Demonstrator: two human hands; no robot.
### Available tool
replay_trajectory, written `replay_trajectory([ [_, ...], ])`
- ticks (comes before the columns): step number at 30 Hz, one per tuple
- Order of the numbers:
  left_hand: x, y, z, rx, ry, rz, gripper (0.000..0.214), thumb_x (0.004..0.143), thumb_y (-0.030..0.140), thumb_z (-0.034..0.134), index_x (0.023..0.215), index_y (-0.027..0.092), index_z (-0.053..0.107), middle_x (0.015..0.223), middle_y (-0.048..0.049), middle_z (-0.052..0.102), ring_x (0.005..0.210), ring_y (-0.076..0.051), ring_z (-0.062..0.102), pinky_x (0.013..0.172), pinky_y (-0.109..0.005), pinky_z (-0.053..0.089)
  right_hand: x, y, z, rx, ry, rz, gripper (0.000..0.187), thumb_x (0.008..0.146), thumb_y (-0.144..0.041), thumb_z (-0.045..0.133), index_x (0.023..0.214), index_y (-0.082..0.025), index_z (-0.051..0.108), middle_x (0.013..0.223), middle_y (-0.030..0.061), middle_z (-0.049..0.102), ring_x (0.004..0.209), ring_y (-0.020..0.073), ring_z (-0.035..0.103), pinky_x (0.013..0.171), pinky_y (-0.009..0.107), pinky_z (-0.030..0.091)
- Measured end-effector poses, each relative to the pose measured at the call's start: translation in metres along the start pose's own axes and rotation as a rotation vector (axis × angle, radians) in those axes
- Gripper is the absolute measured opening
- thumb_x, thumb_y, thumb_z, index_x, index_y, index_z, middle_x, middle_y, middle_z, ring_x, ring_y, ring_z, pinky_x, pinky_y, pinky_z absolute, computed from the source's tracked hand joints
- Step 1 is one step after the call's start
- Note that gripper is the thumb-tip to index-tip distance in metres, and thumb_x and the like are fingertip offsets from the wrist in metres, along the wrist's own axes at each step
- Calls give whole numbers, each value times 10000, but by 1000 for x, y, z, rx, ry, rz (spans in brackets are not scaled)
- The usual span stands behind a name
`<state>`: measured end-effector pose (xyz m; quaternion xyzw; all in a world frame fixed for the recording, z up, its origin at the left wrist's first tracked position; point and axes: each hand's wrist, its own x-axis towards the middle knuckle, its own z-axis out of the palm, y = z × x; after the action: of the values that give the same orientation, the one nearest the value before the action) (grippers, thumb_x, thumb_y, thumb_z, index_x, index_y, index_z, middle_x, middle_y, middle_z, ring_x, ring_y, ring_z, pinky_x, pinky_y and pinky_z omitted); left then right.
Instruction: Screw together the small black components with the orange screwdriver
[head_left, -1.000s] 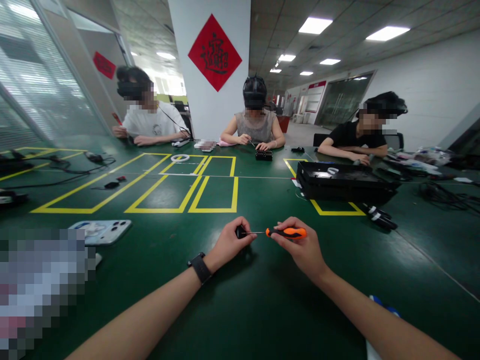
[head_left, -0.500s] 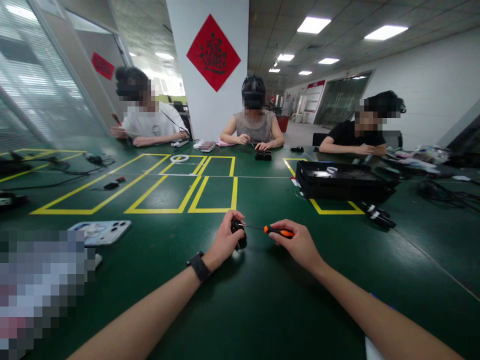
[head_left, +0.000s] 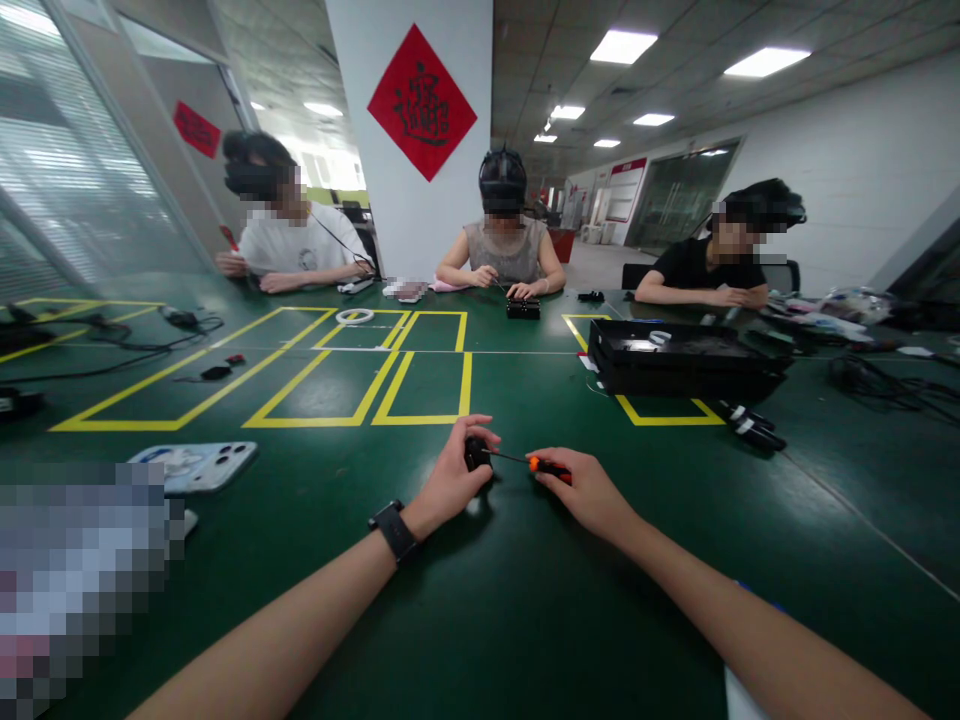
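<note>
My left hand (head_left: 452, 475) is closed round a small black part (head_left: 475, 455), held just above the green table (head_left: 480, 620). A black watch (head_left: 394, 530) sits on that wrist. My right hand (head_left: 585, 490) grips an orange-handled screwdriver (head_left: 546, 467). Its thin metal shaft points left, and the tip meets the black part. Both hands are close together in the middle of the view, near the front yellow tape boxes.
A phone (head_left: 195, 464) lies at the left, beside a blurred patch. A black tray (head_left: 679, 360) and a black tool (head_left: 752, 427) lie at the right. Yellow tape boxes (head_left: 360, 385) mark the table. Three people work at the far side. Cables lie at both ends.
The screwdriver has tilted and drawn in; less of its orange handle shows under my right hand. My left hand turned the black part slightly. Both hands stay in the same spot.
</note>
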<state>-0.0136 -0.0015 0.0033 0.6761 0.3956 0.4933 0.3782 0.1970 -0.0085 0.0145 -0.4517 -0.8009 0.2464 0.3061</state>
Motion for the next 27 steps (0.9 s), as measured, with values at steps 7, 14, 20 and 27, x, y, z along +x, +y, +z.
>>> replay_trajectory([
  [7, 0, -1, 0, 39, 22, 6, 561, 605, -28, 444, 1116, 197, 396, 901, -6, 530, 862, -128, 530, 876, -325, 382, -1, 1, -1, -34, 21, -4, 270, 806, -229, 525, 1063, -254, 604, 1054, 27, 626, 966, 183, 563, 872, 356, 409],
  [14, -1, -2, 3, 60, 13, 43, 548, 611, -28, 437, 1110, 193, 394, 892, -6, 509, 833, -119, 515, 834, -292, 404, -1, -2, -1, -98, 11, -4, 260, 811, -257, 522, 1057, -255, 607, 983, 31, 634, 894, 181, 573, 806, 332, 428],
  [20, -2, -4, 5, 184, 68, 68, 520, 620, -21, 439, 1092, 196, 412, 859, 3, 495, 799, -115, 500, 801, -273, 402, -3, -11, -5, -163, 2, -20, 277, 835, -319, 487, 1073, -226, 594, 997, 51, 623, 915, 185, 545, 802, 327, 411],
  [27, 0, -3, 3, 178, 107, 47, 501, 615, -21, 440, 1068, 192, 424, 840, 8, 498, 789, -114, 505, 793, -271, 399, -3, -14, -4, -182, 12, -19, 246, 873, -283, 420, 1012, -204, 606, 959, 53, 619, 898, 178, 519, 786, 317, 401],
])
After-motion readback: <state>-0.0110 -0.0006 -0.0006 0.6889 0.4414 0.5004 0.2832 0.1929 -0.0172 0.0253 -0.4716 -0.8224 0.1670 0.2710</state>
